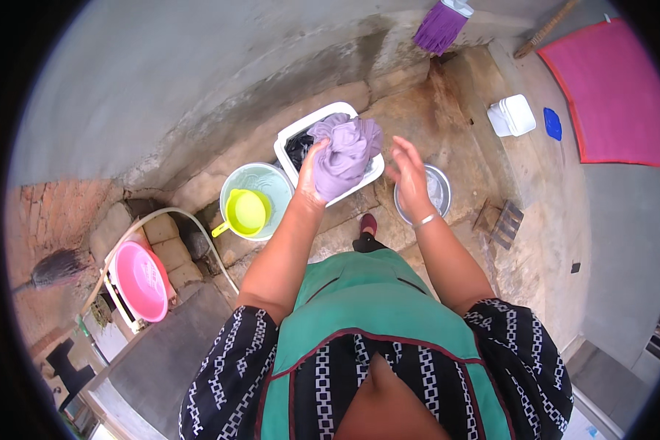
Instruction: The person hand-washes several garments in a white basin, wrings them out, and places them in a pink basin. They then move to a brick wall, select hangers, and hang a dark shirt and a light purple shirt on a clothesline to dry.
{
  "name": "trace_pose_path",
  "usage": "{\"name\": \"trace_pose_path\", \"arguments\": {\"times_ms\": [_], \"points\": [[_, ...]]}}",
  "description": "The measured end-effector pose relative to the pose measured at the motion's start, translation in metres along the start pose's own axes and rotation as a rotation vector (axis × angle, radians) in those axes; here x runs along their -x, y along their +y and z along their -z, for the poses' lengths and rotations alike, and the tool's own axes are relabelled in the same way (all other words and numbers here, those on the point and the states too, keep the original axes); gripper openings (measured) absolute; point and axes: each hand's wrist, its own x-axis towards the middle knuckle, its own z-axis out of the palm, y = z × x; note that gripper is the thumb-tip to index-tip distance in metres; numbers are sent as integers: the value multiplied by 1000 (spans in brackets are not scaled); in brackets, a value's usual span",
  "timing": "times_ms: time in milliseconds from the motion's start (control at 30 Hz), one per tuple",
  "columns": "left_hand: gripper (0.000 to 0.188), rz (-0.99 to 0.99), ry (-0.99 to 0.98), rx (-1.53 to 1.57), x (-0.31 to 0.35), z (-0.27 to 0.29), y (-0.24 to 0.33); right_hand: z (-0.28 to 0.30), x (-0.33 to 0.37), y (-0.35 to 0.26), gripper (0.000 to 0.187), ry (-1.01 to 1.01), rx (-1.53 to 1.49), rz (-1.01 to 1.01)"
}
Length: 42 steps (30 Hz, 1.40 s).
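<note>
lilac cloth gathered in one hand above the white tub

the person's left hand [312, 178] grasps a bundled, crumpled lilac cloth [347, 147], which sits over a white rectangular plastic tub [330, 110]. the right hand [409, 174] grips nothing; it is raised, fingers loosely extended, apart from the cloth and partly in front of a round silver metal basin [446, 192].

the step in hand appears to be gathering or turning the wet-looking bundle by hand. the next move probably calls for the right hand to meet the cloth while the left keeps its hold, so no loose fold slips.

the cloth hides most of the left fingers and much of the tub's inside, where only some dark fabric [298, 149] shows. whether the bundle touches that fabric cannot be told, and the basin's contents are hard to make out.
</note>
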Motion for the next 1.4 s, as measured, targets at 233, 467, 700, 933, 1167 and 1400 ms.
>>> {"name": "trace_pose_path", "arguments": {"times_ms": [233,467,700,933,1167,1400], "points": [[43,-76,88,-142,17,3,-27,-24,-71,114,62,172,-902,-524],[41,-65,3,-397,13,14,-1,-46,-47,29,66,-124,-1207,-302],[41,254,74,-850,4,-13,36,-48,-74,-29,54,-513,-411,-186],[42,-14,124,-1757,-13,-28,41,-70,-86,-37,60,-469,324,-65],[53,102,308,-2080,-23,-24,28,-75,-95,-24,43,-246,600,143],[71,-32,-58,-285,6,-22,54,-95,-73,-91,27,-155,630,803]]}}
